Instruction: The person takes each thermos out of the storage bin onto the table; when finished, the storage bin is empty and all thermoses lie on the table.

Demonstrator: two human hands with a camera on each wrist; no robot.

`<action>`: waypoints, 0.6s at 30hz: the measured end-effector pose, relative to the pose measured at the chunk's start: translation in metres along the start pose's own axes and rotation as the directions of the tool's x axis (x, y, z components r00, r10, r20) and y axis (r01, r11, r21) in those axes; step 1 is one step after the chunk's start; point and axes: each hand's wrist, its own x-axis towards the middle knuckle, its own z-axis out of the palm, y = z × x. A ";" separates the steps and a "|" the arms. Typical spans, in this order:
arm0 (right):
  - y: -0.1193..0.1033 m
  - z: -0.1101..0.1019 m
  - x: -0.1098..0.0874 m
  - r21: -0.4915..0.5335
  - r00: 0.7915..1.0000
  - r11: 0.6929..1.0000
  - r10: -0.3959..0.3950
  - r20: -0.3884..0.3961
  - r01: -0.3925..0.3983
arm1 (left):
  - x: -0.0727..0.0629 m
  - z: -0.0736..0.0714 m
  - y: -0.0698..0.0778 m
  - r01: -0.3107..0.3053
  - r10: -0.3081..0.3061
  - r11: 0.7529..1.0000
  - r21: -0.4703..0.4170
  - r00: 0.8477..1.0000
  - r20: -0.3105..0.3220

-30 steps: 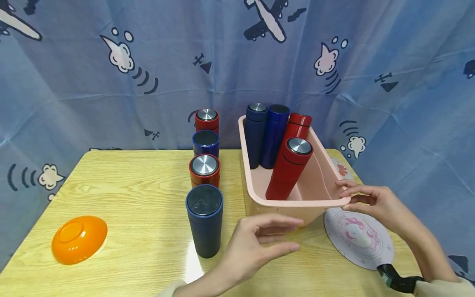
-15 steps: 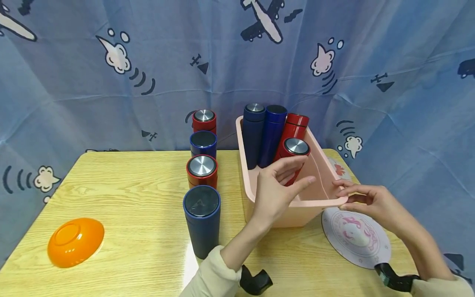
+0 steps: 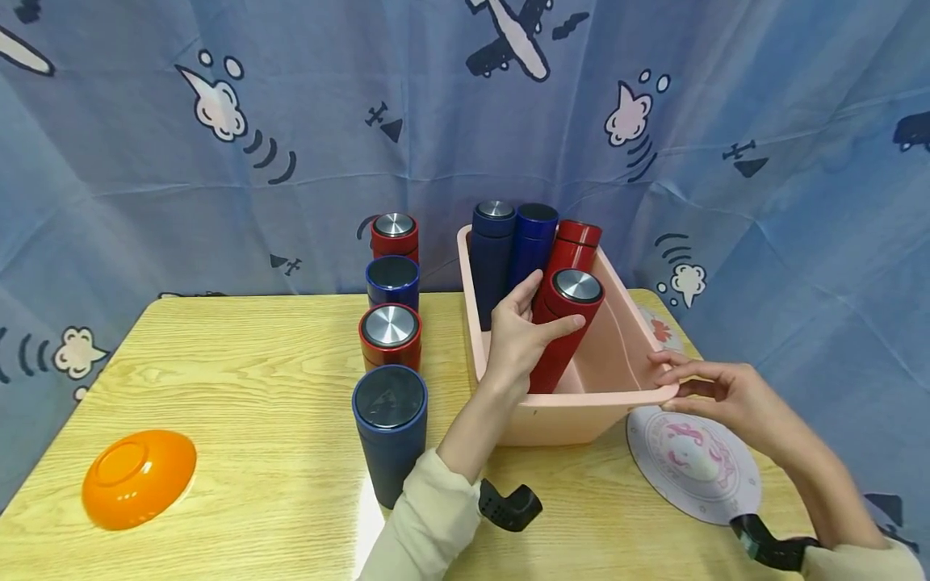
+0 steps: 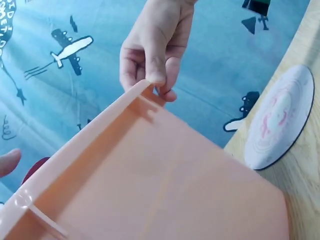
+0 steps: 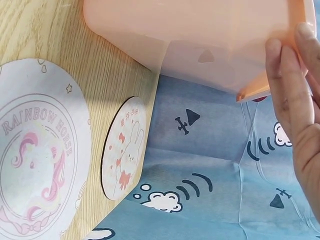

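My left hand (image 3: 517,335) reaches into the pink plastic bin (image 3: 581,420) and grips a red thermos bottle (image 3: 555,355) with a silver-topped lid, thumb across its front and fingers at its left side. That bottle leans slightly. My right hand (image 3: 715,391) pinches the bin's front right corner at the rim; the left wrist view shows its thumb (image 4: 156,70) on top of the rim. Behind the held bottle stand a dark blue bottle (image 3: 490,258), a bright blue bottle (image 3: 534,242) and another red bottle (image 3: 574,250), all inside the bin.
Left of the bin, a row runs front to back: a dark blue bottle (image 3: 392,436), a red one (image 3: 391,339), a blue one (image 3: 393,278) and a red one (image 3: 395,236). An orange bowl (image 3: 138,480) lies upside down at left. Round mats (image 5: 40,155) lie at right.
My left hand has moved up and forward from in front of the bin to the red bottle inside and closed around it. My right hand has stayed at the rim.
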 end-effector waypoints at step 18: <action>0.001 0.001 -0.001 -0.010 0.999 0.999 0.038 -0.008 -0.038 | 0.005 0.009 -0.005 0.171 -0.172 0.954 0.244 0.985 -0.020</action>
